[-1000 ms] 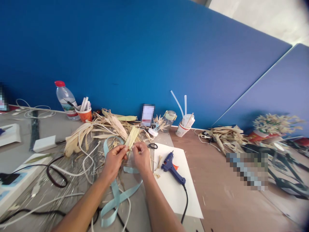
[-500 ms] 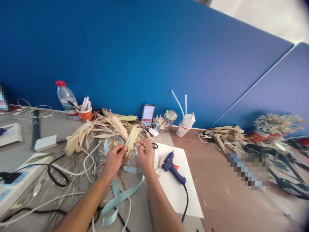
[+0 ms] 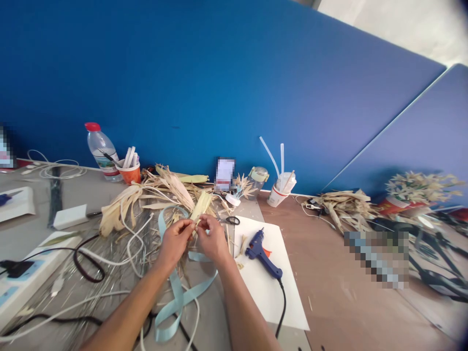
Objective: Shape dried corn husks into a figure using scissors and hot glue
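Observation:
A pale green-yellow corn husk strip (image 3: pixel 201 205) stands up between my two hands. My left hand (image 3: pixel 178 240) pinches it near its lower end, thumb and fingers together. Close beside it, my right hand (image 3: pixel 211 237) has its fingertips closed on the husk's lower right edge. The fingers hide the bottom of the strip. Below the hands a light blue ribbon (image 3: pixel 176 292) lies in loops. Behind them spreads a heap of dried husks (image 3: pixel 179 187). Scissors with dark handles (image 3: pixel 233 220) lie just right of my right hand.
A blue glue gun (image 3: pixel 263 256) rests on a white sheet (image 3: pixel 292 302) at the right. Cables and a power strip (image 3: pixel 27 278) cover the left side. Along the blue partition (image 3: pixel 234 83) stand a bottle (image 3: pixel 100 151), an orange cup (image 3: pixel 130 174), a phone (image 3: pixel 224 174) and a white cup (image 3: pixel 277 196).
My right hand has moved left and in against my left hand, its fingers now closed at the husk. The scissor handles behind it are uncovered. My left hand has hardly moved.

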A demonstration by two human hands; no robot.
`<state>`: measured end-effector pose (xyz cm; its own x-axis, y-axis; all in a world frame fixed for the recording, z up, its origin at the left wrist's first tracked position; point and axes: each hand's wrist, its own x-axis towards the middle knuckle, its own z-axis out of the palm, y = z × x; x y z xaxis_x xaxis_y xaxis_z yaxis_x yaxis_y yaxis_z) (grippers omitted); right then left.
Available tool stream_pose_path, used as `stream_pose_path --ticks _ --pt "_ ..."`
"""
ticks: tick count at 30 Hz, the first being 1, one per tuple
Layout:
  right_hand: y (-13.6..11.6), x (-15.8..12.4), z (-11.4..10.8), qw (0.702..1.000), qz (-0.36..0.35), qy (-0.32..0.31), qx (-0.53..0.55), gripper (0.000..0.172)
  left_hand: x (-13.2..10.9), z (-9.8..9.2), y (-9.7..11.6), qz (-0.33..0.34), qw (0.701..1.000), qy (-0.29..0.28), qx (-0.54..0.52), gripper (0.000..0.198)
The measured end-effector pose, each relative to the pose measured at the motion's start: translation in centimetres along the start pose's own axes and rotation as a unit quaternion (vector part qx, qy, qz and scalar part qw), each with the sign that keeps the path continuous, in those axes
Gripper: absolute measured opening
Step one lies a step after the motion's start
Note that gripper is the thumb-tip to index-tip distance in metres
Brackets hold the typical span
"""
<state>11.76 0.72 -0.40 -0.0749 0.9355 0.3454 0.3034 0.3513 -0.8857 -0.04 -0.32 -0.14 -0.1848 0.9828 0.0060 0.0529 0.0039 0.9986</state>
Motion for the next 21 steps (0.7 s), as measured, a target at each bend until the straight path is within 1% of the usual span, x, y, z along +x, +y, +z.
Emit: stream_pose_path --ticks 4,7,9,11,14,17,21 --pt "-0.21 -0.07 0.13 0.999 0.017 -0.016 0.028 0.039 0.04 0.05 -0.17 -0.014 1.000 -0.007 -0.017 0.022" --pt "-0.51 0.04 -0.05 0.999 0.027 -0.007 0.041 0.042 0.06 0.05 -0.15 -0.014 0.999 0.005 -0.030 0.025" --pt "-0.67 0.21 -0.27 0.997 0.048 -0.002 0.061 0.042 0.08 0.01 -0.12 -0.009 0.999 0.017 -0.035 0.027" --pt "-0.75 0.40 -0.51 0.991 0.089 -0.004 0.098 0.036 0.10 -0.04 -0.11 -0.009 0.999 0.022 -0.030 0.028" --pt "-0.65 0.66 -0.71 0.977 0.141 0.006 0.160 0.022 0.13 -0.05 -0.17 -0.017 1.000 0.021 -0.014 0.030" --pt "-0.46 0.81 -0.70 0.970 0.139 0.029 0.197 0.015 0.18 -0.03 -0.40 -0.028 1.000 0.010 -0.006 0.030" --pt "-0.54 0.81 -0.75 0.974 0.119 0.016 0.193 0.014 0.29 -0.07 -0.78 -0.039 0.999 -0.005 -0.002 0.029"
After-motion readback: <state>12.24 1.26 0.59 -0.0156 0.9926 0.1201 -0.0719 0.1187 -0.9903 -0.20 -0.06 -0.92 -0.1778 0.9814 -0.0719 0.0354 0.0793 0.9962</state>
